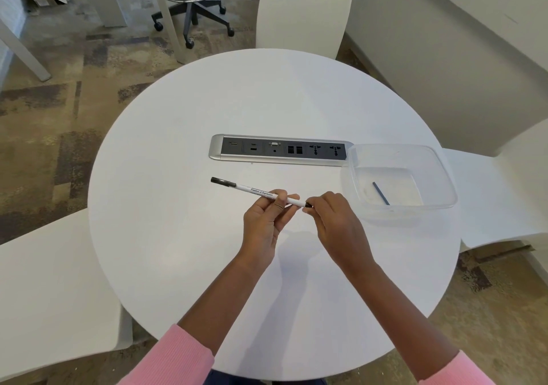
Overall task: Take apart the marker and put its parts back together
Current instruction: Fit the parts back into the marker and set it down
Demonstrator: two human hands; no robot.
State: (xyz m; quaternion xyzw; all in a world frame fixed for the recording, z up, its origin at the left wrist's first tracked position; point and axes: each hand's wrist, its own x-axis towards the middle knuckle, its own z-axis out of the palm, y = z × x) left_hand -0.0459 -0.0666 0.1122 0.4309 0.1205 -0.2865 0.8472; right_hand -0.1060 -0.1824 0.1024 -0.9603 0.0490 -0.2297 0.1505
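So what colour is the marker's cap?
Black: the cap on the white marker, clearest in the head view.

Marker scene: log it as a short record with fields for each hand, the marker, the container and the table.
left hand: grips the marker's white barrel
right hand: pinches the black end piece
marker: held above the table, black cap on, pointing left
container: clear plastic, right of the hands, holds a thin dark stick
table: round, white, with a socket strip set in it
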